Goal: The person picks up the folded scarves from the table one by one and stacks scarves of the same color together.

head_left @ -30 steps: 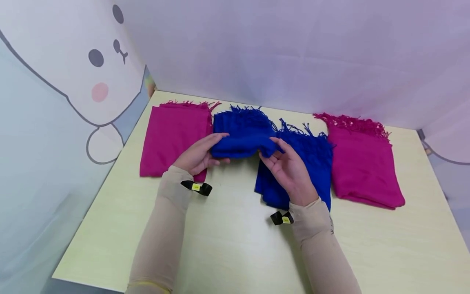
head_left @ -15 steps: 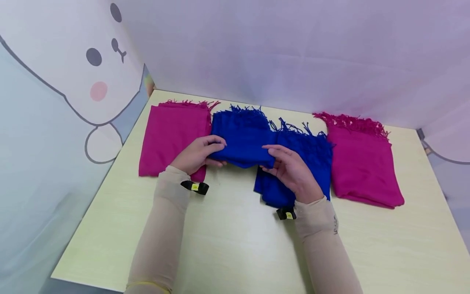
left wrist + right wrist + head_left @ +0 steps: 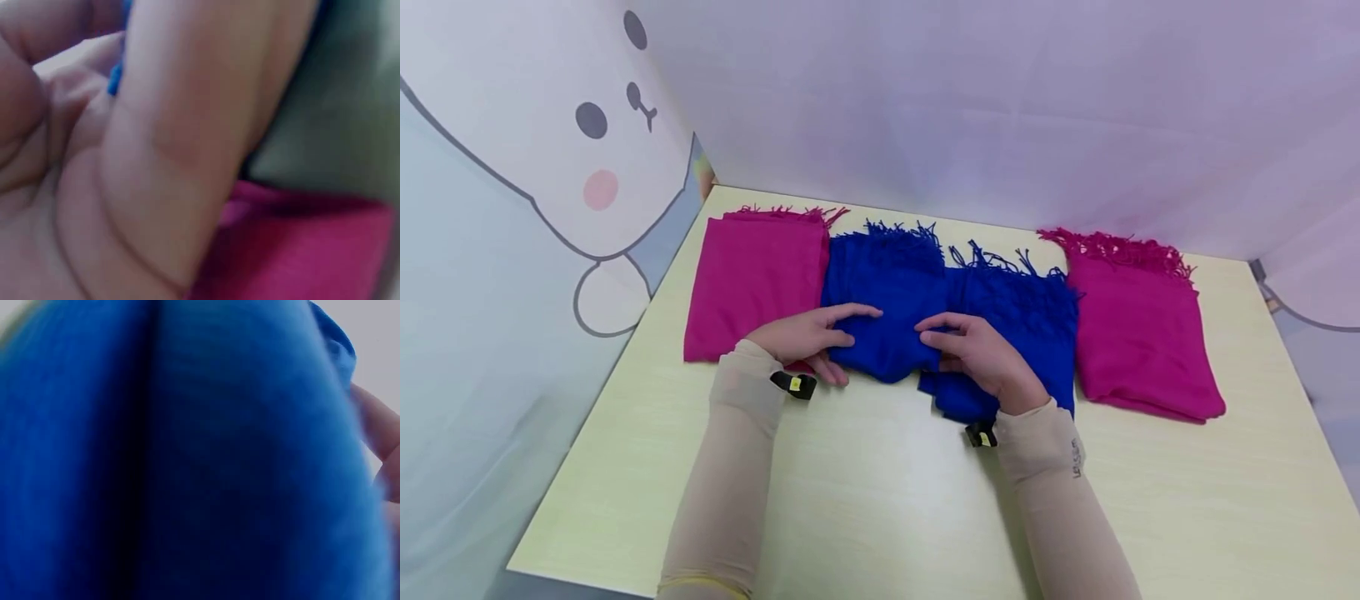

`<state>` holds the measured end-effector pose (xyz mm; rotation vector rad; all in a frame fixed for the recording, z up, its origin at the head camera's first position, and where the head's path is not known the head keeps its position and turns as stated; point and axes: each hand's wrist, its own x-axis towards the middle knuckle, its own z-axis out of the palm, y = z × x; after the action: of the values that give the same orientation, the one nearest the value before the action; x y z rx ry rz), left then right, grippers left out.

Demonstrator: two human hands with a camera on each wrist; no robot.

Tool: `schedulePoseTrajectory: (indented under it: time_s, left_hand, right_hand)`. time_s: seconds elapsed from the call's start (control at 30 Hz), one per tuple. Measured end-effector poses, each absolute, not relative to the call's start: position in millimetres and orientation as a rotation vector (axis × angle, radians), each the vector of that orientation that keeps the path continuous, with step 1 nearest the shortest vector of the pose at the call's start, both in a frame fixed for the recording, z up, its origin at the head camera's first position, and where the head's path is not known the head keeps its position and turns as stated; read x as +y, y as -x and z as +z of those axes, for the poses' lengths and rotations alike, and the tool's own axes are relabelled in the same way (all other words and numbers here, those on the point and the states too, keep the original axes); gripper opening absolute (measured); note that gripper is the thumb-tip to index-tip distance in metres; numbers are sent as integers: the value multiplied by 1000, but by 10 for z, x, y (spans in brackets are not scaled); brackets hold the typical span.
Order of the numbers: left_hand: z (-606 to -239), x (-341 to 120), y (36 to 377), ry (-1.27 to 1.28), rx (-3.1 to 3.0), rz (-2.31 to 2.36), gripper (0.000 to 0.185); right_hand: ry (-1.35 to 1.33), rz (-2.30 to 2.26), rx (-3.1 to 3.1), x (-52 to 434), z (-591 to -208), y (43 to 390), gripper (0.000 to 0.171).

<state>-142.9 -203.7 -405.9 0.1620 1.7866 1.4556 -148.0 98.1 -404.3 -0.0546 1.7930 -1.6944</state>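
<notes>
A folded blue scarf lies on the table between a pink scarf and a second blue scarf. It is pinched at its near corners by the left hand and right hand. The fabric is judged soft, light and limp; the folded edges are best gripped.

The head camera looks forward and down over the counter. Both wrist cameras sit very close and blurred; the right one shares the blue scarf with the head view.
</notes>
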Motion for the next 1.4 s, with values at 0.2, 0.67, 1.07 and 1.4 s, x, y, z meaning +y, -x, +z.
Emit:
schedulePoseTrajectory:
  time_s: [0.2, 0.67, 1.07, 1.4]
  left_hand:
    - [-4052, -2040, 1437, -237, 1971, 1352, 27]
    - [-3758, -2098, 1423, -461, 2285, 1511, 23]
    - [-3234, -1902, 1081, -390, 2407, 1651, 27]
    - [-3035, -1676, 995, -475, 2539, 1751, 24]
  right_hand:
    - [78, -1663, 1842, 1013, -4022, 1484, 31]
    - [284, -1919, 1733, 1199, -3912, 1511, 32]
    - [420, -2249, 1769, 1117, -3835, 1397, 33]
    - [510, -2369, 1859, 1231, -3540, 1339, 27]
